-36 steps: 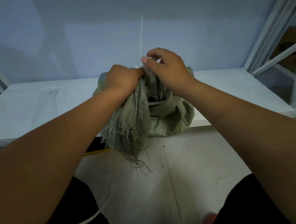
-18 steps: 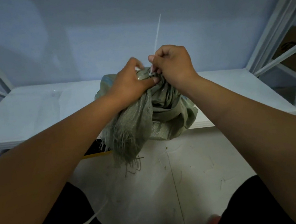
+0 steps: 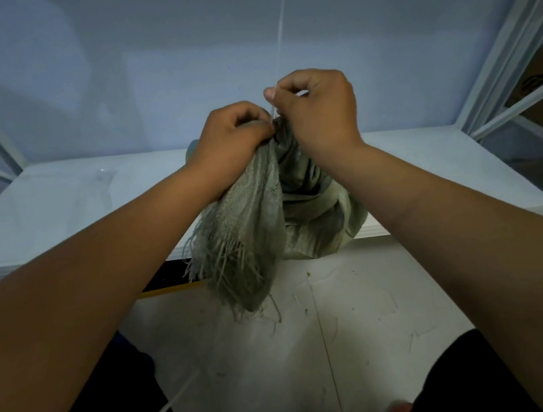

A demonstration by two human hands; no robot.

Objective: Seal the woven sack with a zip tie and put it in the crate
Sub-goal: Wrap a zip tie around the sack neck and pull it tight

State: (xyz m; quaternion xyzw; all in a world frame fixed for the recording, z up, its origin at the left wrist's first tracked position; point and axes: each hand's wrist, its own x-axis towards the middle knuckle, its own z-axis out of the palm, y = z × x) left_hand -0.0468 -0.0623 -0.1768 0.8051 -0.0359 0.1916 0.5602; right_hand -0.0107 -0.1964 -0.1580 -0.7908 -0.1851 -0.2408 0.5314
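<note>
I am watching the olive-green woven sack (image 3: 300, 198) sitting on the front edge of the white shelf board (image 3: 57, 213), its frayed, stringy mouth hanging over the edge. The left hand (image 3: 231, 135) is clenching the bunched neck, and the right hand (image 3: 316, 110) is pinching the thin, pale zip tie (image 3: 279, 37), whose straight tail is pointing up against the bluish wall. A white metal rack frame (image 3: 501, 47) is standing at the right.

Sack (image 3: 256, 207) coarse woven, frayed; shelf (image 3: 57, 213) smooth, glossy.
</note>
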